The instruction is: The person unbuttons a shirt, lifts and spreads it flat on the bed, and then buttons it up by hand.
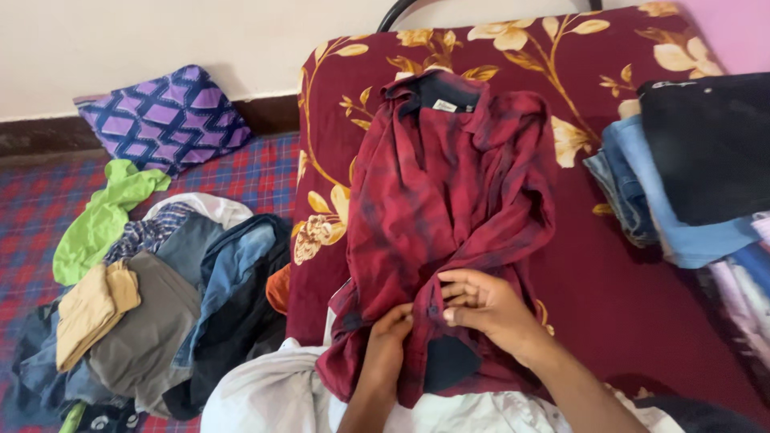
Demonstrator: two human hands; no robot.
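A dark red plaid shirt [449, 200] lies spread on a maroon mattress with a gold flower print [609, 289], its collar toward the far end. My left hand [387, 345] pinches the shirt's front edge near the hem. My right hand [485, 305] holds the other front edge beside it, fingers curled around the placket. The two hands nearly touch at the shirt's lower middle. A white garment [273, 397] lies under the hem, close to me.
A stack of folded jeans and dark clothes [690, 176] sits at the mattress's right. On the checked floor mat [265, 172] at left lies a heap of loose clothes [152, 297], with a green garment [104, 216] and a purple patterned pillow [168, 116] beyond.
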